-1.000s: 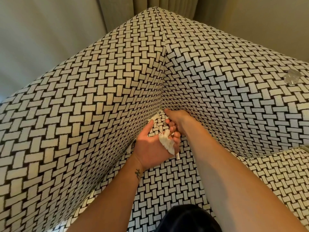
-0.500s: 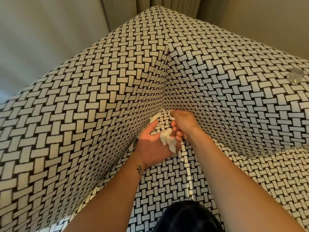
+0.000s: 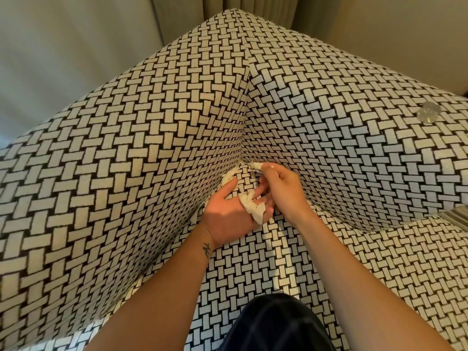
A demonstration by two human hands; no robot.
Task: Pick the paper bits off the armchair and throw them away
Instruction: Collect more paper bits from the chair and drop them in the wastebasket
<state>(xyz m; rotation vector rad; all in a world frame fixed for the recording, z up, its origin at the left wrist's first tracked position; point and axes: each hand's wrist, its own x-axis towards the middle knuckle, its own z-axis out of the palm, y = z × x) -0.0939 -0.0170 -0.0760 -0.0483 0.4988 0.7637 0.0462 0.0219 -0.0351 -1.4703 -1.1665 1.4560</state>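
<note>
**Both hands deep in the armchair's back corner**

We're looking straight down into the armchair (image 3: pixel 141 153), all black-and-cream basket weave, and the action is right at the centre, where the two upholstered walls meet the seat.

The left hand (image 3: pixel 228 214) lies palm up on the seat. Its fingers curl round a crumpled white paper wad (image 3: pixel 253 207), so that hand is loaded. The thumb is stretched out towards twelve o'clock. Just past the thumb tip, a pale paper strip (image 3: pixel 229 176) sits wedged in the crease between the seat and the left wall.

The right hand (image 3: pixel 282 190) is just beside the left one, at its two o'clock. Thumb and forefinger are pinched tight on a small white paper bit (image 3: pixel 254 165) right at the mouth of the corner crease, at the hand's ten o'clock. The lower fingers hang down and reach the wad in the left hand. Whether they grip it, I can't tell.

Out at three o'clock in the view, a clear round disc (image 3: pixel 428 114) rests on top of the right wall, well apart from the hands. A beige curtain (image 3: pixel 253 6) hangs behind the chair at twelve. A dark garment (image 3: pixel 273 325) fills the bottom edge at six. There's a small tattoo (image 3: pixel 207 249) on the left wrist.
</note>
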